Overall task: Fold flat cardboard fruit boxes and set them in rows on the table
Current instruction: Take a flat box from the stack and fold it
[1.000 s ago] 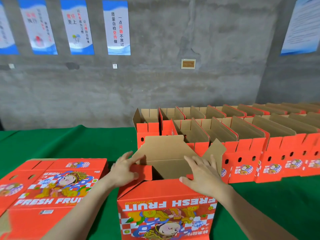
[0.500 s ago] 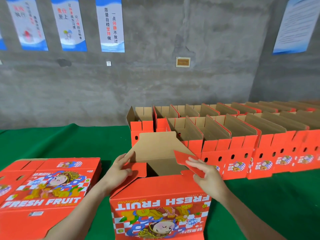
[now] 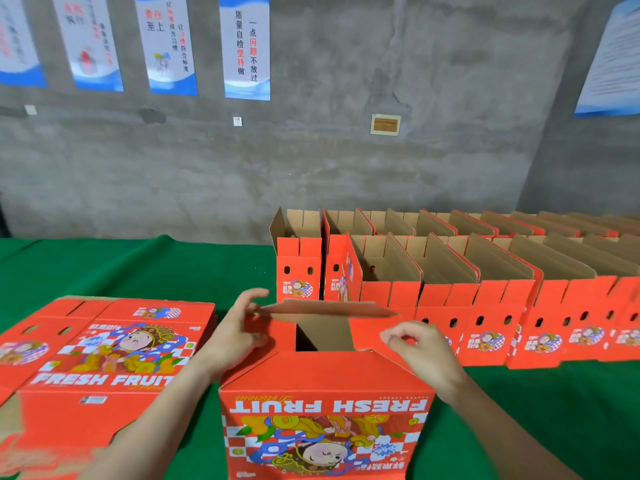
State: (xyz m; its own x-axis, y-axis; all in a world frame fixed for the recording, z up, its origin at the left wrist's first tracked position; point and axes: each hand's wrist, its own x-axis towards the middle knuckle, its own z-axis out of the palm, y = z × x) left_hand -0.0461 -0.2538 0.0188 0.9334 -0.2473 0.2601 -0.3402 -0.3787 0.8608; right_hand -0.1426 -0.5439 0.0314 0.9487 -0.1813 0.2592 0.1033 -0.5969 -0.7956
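A red fruit box (image 3: 325, 407) stands upside down in front of me on the green table (image 3: 131, 268), its "FRESH FRUIT" print inverted. Its bottom flaps are partly folded in. My left hand (image 3: 239, 332) holds the left flap, fingertips on the edge of the far brown flap (image 3: 329, 308), which lies nearly flat. My right hand (image 3: 420, 351) pinches the right red flap (image 3: 370, 332). A stack of flat boxes (image 3: 104, 355) lies to the left.
Two rows of folded open boxes (image 3: 485, 306) run along the table from the middle to the right edge. A grey concrete wall with posters (image 3: 246, 46) stands behind. Bare green cloth shows at the back left and front right.
The far brown flap has dropped from upright to nearly flat. My right hand moved from pressing on the box top to pinching the right flap and folding it inward.
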